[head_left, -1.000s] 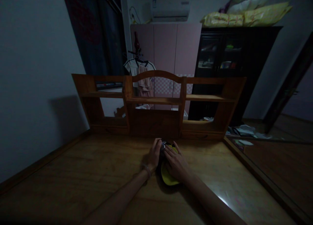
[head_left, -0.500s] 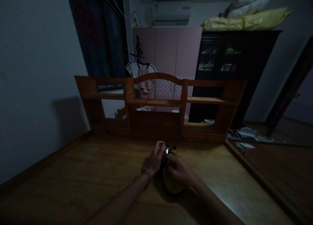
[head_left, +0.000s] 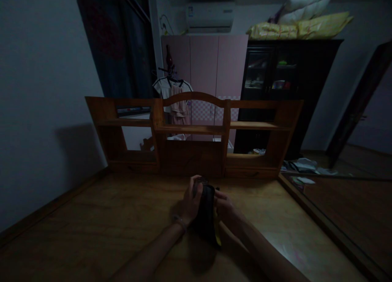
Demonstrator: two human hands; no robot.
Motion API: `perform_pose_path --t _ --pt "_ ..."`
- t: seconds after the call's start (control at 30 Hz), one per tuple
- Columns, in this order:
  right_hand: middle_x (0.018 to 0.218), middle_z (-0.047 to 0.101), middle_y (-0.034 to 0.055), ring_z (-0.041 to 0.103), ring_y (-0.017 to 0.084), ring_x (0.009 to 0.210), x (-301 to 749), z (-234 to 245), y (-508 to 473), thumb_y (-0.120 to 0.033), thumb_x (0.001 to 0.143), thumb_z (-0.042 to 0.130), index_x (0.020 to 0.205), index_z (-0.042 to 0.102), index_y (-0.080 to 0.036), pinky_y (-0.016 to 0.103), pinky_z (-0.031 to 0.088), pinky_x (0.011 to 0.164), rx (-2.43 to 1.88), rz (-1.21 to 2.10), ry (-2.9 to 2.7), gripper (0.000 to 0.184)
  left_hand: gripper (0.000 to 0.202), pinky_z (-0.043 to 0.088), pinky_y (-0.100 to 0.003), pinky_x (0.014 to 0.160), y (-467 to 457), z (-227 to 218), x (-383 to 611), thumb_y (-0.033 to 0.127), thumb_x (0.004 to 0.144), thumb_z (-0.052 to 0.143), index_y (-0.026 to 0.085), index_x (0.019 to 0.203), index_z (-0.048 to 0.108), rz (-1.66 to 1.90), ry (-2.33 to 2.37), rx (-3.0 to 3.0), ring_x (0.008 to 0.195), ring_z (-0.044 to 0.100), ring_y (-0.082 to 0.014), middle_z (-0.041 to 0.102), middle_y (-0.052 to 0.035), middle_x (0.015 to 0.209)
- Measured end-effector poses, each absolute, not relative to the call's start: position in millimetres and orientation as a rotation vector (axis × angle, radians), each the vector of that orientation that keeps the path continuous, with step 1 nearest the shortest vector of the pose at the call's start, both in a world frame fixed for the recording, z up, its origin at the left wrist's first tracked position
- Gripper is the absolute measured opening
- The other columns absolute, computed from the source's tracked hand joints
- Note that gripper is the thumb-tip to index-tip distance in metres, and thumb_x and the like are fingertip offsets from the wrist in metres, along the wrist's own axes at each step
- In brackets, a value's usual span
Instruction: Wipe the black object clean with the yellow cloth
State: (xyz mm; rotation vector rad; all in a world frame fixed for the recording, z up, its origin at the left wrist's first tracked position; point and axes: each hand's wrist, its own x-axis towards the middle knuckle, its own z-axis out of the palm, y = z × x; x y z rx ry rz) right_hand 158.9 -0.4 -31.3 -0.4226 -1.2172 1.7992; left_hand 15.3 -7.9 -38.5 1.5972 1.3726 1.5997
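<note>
In the middle of the wooden desktop [head_left: 147, 208], a limp black piece with a yellow edge [head_left: 206, 216] stands between my hands; its exact kind is unclear in the dim light. My left hand [head_left: 192, 202] curls around its upper left side, and a dark rounded part shows by those fingertips. On the other side, my right hand [head_left: 226, 208] is closed, pinching the upper right edge of the piece. A thin band circles my left wrist.
A wooden shelf unit [head_left: 191, 129] spans the back of the desktop. A wall [head_left: 39, 123] rises on the left, and a raised wooden edge [head_left: 318, 220] borders the right. Beyond stand a pink wardrobe [head_left: 203, 61] and a dark cabinet [head_left: 294, 69].
The piece has turned: its broad yellow face showed before, and now mostly its black side shows. My right hand has shifted slightly right. The view has moved a little.
</note>
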Motion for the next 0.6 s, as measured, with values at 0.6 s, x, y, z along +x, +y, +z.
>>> perform_pose_path --t 0.6 --pt "0.095 0.070 0.0061 0.065 0.023 0.085 184.3 -26.3 16.2 -0.023 0.073 0.058 0.101 0.066 -0.017 0.033 0.049 0.080 -0.512 1.569 -1.347 0.030 0.072 0.029 -0.041 0.112 0.4 -38.7 21.7 0.028 0.077 0.069 0.027 0.139 0.032 1.623 1.177 2.049 0.133 0.035 -0.0233 0.037 -0.0080 0.142"
